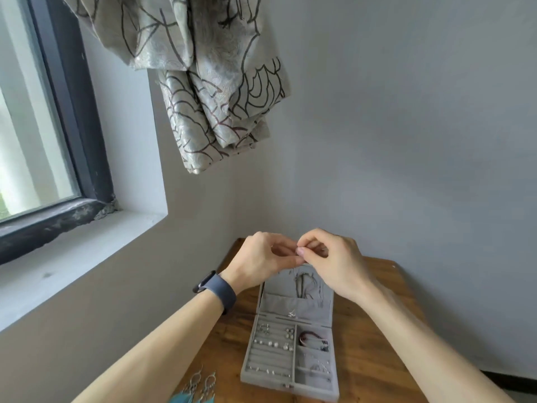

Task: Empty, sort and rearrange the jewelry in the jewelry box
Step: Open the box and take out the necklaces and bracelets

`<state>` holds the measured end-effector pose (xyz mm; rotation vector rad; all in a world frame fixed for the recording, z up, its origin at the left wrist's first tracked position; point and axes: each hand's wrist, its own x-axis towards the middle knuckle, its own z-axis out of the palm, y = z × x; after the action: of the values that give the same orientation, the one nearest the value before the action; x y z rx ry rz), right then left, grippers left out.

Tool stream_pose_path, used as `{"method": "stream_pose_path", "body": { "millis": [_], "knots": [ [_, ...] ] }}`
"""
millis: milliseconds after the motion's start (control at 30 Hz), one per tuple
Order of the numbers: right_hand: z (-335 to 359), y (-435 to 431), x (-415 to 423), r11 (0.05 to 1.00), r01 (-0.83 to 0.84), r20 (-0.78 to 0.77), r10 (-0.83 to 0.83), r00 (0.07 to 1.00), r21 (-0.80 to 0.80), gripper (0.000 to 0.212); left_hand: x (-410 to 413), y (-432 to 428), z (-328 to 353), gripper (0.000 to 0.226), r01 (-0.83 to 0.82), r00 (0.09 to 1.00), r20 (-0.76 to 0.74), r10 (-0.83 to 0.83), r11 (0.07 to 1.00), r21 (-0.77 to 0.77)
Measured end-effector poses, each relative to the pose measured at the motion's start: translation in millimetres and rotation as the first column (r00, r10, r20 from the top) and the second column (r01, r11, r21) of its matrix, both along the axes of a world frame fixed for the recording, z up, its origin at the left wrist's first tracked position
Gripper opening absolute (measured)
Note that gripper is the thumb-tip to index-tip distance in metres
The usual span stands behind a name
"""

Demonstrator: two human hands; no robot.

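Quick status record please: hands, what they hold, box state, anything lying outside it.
left hand: raised over the box, pinches a small piece
right hand: pinches the same piece; too small to identify
box: open on the table, lid laid back, necklaces in it
left compartment: studs in the rolls
right compartment: dark red bracelet
outside box: feather earrings on the table, left of the box
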<state>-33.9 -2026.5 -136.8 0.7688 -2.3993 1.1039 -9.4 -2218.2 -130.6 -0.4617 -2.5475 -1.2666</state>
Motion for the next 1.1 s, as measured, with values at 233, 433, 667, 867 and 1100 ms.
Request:
{"method": "stream_pose_path", "body": {
  "millis": [233,433,667,867,1100],
  "knots": [
    [-30,22,77,0.998,-0.063,0.107,0.061,0.992,0.019,0.01,65,5,-22,0.008,0.065,0.997,-0.023,-0.068,0.992,-0.108],
    [-80,19,127,0.995,-0.083,0.149,0.073,0.986,0.06,0.021,107,7,-56,0.007,0.09,0.992,0.107,-0.074,0.985,-0.148],
    [-126,12,148,0.99,-0.066,0.226,0.036,0.973,0.127,0.014,130,6,-89,0.009,0.065,0.963,0.267,-0.042,0.995,-0.079],
    [-159,14,157,0.995,-0.052,0.302,0.023,0.953,0.089,0.01,141,-2,-100,0.015,0.064,0.906,0.41,-0.1,0.993,0.101],
    [-189,14,160,0.997,0.04,0.503,0.0,0.864,-0.069,0.012,144,-10,-111,0.029,0.041,0.868,0.478,-0.134,0.979,0.2]
  ]
}}
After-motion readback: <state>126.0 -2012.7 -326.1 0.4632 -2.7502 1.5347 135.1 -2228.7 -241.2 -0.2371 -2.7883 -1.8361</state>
